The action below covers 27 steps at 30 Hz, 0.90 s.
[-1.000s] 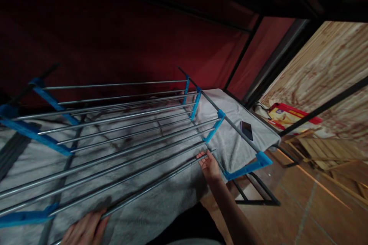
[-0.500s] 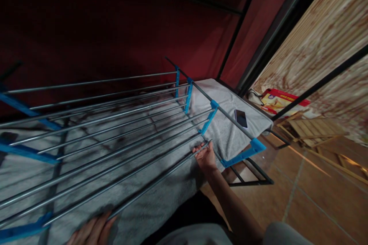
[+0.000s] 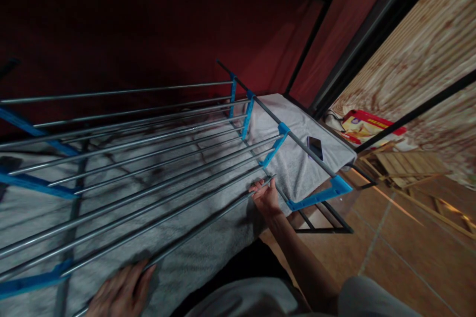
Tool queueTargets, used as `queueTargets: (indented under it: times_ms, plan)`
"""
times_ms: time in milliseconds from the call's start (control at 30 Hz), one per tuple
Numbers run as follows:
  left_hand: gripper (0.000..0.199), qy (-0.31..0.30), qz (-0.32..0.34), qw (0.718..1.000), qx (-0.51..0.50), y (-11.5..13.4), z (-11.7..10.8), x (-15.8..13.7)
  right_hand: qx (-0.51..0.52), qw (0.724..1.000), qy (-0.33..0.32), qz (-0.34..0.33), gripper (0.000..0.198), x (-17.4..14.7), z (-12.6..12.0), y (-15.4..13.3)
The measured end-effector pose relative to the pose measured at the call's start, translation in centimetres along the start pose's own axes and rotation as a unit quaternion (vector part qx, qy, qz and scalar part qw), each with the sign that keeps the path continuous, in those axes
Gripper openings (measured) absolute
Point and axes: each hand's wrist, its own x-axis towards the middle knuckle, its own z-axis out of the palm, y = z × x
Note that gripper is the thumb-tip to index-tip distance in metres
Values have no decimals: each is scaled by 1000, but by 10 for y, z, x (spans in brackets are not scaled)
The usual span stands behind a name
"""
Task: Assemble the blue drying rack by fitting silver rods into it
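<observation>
A loose grey metal rod (image 3: 201, 233) runs slantwise between my two hands. My left hand (image 3: 121, 290), at the bottom edge, is wrapped over its near part, palm down. With the palm turned up, my right hand (image 3: 267, 197) grips the rod near its far end, which pokes out just past the fingers. Beyond the rod lies a rack (image 3: 178, 168) of parallel metal rods joined by blue plastic brackets. One blue bracket (image 3: 322, 193) at the rack's right front corner, close to my right hand, has no rod in it.
Under the rack spreads a grey cloth (image 3: 297, 124), with a phone (image 3: 315, 148) on it to the right. A dark red wall (image 3: 148, 25) stands behind. Folded wooden slats (image 3: 409, 168) and a red and yellow box (image 3: 372, 129) are on the right, above the tiled floor (image 3: 401, 242).
The view has shifted slightly. My left hand and its end of the rod have come up a little into view. My right hand keeps its hold near the far end.
</observation>
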Motion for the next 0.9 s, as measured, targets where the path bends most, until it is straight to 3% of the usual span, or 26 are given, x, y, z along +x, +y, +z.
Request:
queueTargets:
  times_ms: [100, 333, 500, 633, 900]
  plan:
    - [32, 14, 25, 999, 39, 0, 1, -1, -4, 1000, 13, -11, 51, 3, -2, 1]
    - [33, 3, 32, 999, 44, 9, -3, 4, 17, 999, -31, -12, 52, 2, -2, -1]
    - [37, -37, -17, 998, 40, 6, -4, 4, 71, 997, 4, 27, 53, -2, 5, -5]
    - [39, -96, -62, 993, 26, 10, -8, 8, 73, 996, -18, 50, 49, -11, 8, -2]
    - [42, -49, -41, 998, 29, 19, -9, 7, 98, 993, -36, 55, 50, -9, 9, 11]
